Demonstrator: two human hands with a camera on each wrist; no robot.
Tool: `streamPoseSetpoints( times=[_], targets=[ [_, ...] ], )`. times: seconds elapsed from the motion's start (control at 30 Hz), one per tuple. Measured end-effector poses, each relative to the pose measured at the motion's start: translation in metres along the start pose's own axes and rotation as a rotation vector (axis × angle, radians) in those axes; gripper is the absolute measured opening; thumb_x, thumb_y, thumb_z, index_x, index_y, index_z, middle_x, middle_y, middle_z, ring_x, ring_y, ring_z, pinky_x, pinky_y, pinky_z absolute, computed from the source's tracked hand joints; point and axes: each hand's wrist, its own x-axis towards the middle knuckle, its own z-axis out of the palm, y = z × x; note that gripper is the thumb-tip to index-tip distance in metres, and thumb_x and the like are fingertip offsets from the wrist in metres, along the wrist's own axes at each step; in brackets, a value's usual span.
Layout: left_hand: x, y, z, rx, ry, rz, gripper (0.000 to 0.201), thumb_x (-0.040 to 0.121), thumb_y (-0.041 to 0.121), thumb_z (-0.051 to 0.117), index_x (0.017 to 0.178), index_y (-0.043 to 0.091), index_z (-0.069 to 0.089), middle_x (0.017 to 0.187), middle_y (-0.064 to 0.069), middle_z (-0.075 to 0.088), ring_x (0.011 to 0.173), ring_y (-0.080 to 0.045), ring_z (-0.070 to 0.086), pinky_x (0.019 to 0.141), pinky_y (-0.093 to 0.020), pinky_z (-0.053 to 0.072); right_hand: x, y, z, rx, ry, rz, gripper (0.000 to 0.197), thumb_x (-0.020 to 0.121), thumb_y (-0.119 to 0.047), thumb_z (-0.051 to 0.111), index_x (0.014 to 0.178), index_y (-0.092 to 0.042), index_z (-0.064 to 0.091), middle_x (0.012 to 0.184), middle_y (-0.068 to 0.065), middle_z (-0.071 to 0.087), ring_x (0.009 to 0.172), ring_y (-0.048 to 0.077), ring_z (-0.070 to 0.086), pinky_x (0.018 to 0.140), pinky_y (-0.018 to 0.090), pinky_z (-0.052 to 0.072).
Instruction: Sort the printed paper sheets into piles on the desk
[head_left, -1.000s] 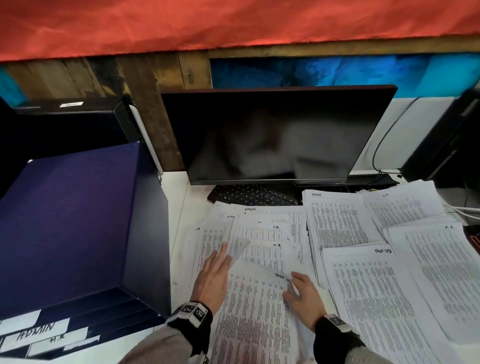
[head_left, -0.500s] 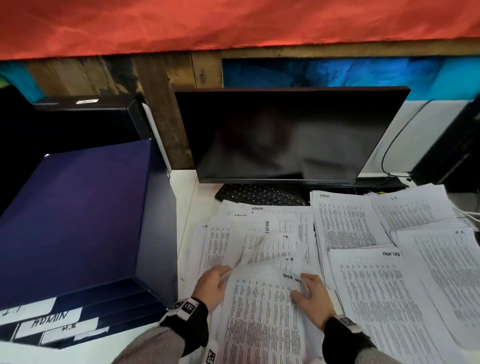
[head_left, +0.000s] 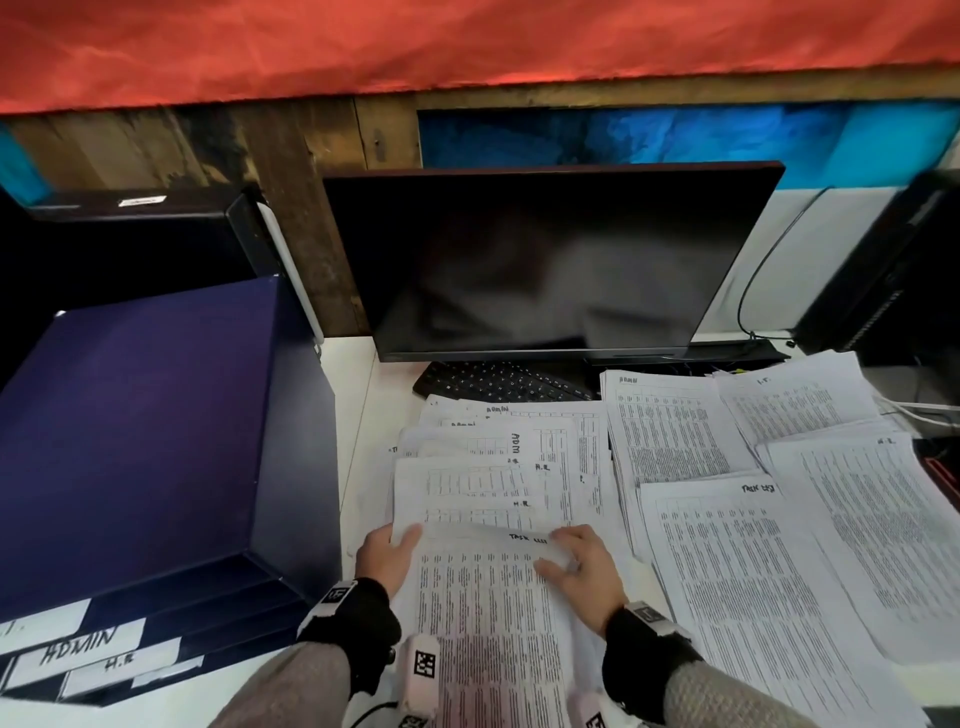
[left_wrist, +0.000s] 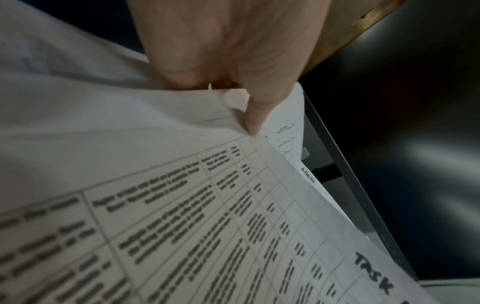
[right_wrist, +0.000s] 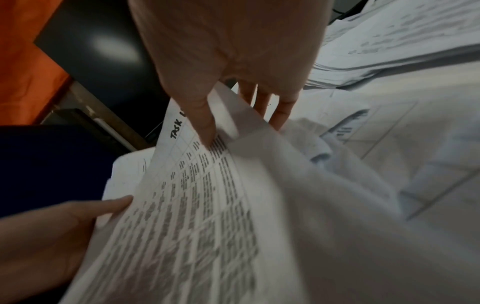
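I have both hands on one white printed sheet with a dense table and "TASK" handwritten at its top corner. It is lifted off the loose heap of white printed sheets that lies in front of the black flat monitor. My left hand grips the sheet's top left corner; the left wrist view shows the thumb pressed on top of the paper at its edge, the other fingers hidden beneath. My right hand pinches the top right corner next to the handwriting: in the right wrist view the thumb lies on the printed face and the fingers pass behind the curling corner.

To the right of the monitor's base, four sorted piles of white printed paper lie on the white desk: one marked "ADMIN", one marked "I.T." farther right, one marked "H.R." in front of that, and one marked "TASK" just beside my right hand.

A black keyboard sits under the monitor's lower edge, partly covered by the heap. Left of the monitor stands a dark blue box-shaped drawer unit with white handwritten labels; "ADMIN" and "H.R." are readable. A black cable hangs to the monitor's right.
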Motion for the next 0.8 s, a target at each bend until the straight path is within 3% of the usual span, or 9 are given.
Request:
streamPoseSetpoints(
  times=[0.07,0.17,0.27,0.37,0.43,0.5,0.6,0.73,0.8],
  targets=[
    [0.002,-0.006,0.000,-0.011,0.051,0.012,0.018,0.095,0.026,0.053,0.086,0.013,0.062,0.086,-0.003,0.065,0.087,-0.023,0.058,0.076,-0.027,0.042,-0.003,-0.001,0.003,0.117,0.077,0.114,0.040,0.087,-0.022,0.067,0.121,-0.005,0.056,0.117,-0.001,0.050,0.108,0.022,0.052,0.094,0.026,0.041],
    [0.003,-0.008,0.001,0.010,0.115,0.004,0.031,0.096,0.022,0.052,0.066,0.013,0.049,0.066,-0.002,0.052,0.071,-0.023,0.049,0.063,-0.027,0.034,-0.008,0.003,0.009,0.236,-0.027,0.209,0.041,0.087,-0.008,0.061,0.126,-0.010,0.048,0.122,0.000,0.056,0.116,0.025,0.055,0.101,0.038,0.045],
    [0.006,-0.007,0.003,0.056,0.134,0.016,0.018,0.095,0.020,0.053,0.086,0.007,0.061,0.082,-0.007,0.061,0.082,-0.025,0.055,0.072,-0.027,0.040,-0.005,0.003,-0.007,0.211,-0.006,0.279,0.036,0.077,0.003,0.057,0.109,-0.011,0.049,0.102,0.012,0.065,0.097,0.032,0.063,0.085,0.046,0.053],
    [0.010,-0.005,0.004,0.098,0.153,0.025,0.018,0.092,0.022,0.058,0.102,0.009,0.064,0.096,-0.008,0.066,0.092,-0.027,0.058,0.080,-0.029,0.043,0.013,0.018,-0.056,0.169,0.120,0.381,0.032,0.078,0.002,0.061,0.106,-0.006,0.046,0.097,0.013,0.060,0.094,0.032,0.060,0.082,0.041,0.049],
    [0.013,-0.004,0.006,0.147,0.155,0.050,0.018,0.088,0.024,0.064,0.099,0.010,0.064,0.099,-0.007,0.064,0.090,-0.027,0.059,0.081,-0.032,0.047,0.024,0.036,-0.100,0.099,0.174,0.428,0.032,0.084,0.004,0.053,0.115,0.002,0.044,0.101,0.016,0.056,0.100,0.033,0.057,0.088,0.041,0.046],
    [0.017,-0.004,0.006,0.252,0.175,0.065,0.022,0.083,0.027,0.069,0.091,0.007,0.063,0.102,-0.007,0.055,0.086,-0.028,0.058,0.082,-0.036,0.050,0.029,0.056,-0.141,0.001,0.200,0.494,0.034,0.087,0.007,0.046,0.120,0.006,0.043,0.106,0.020,0.055,0.100,0.033,0.054,0.085,0.036,0.041],
    [0.021,-0.006,0.007,0.360,0.207,0.088,0.025,0.082,0.029,0.069,0.080,0.004,0.064,0.109,-0.010,0.047,0.088,-0.029,0.058,0.086,-0.040,0.051,0.028,0.080,-0.183,-0.166,0.222,0.595,0.036,0.090,-0.003,0.050,0.124,0.006,0.042,0.119,0.027,0.055,0.099,0.034,0.053,0.083,0.035,0.037],
    [0.022,-0.007,0.003,0.419,0.202,0.102,0.030,0.085,0.030,0.065,0.092,0.001,0.068,0.116,-0.013,0.047,0.103,-0.032,0.053,0.094,-0.042,0.047,0.021,0.090,-0.207,-0.242,0.301,0.696,0.041,0.092,-0.007,0.049,0.130,0.003,0.037,0.109,0.024,0.054,0.099,0.038,0.051,0.088,0.043,0.040],
    [0.021,-0.007,0.000,0.390,0.201,0.108,0.029,0.086,0.029,0.063,0.096,0.002,0.069,0.116,-0.012,0.047,0.105,-0.032,0.053,0.096,-0.042,0.047,0.018,0.081,-0.202,-0.315,0.389,0.706,0.050,0.089,-0.008,0.054,0.134,-0.002,0.033,0.120,0.024,0.051,0.109,0.040,0.048,0.095,0.049,0.037]
  ],
)
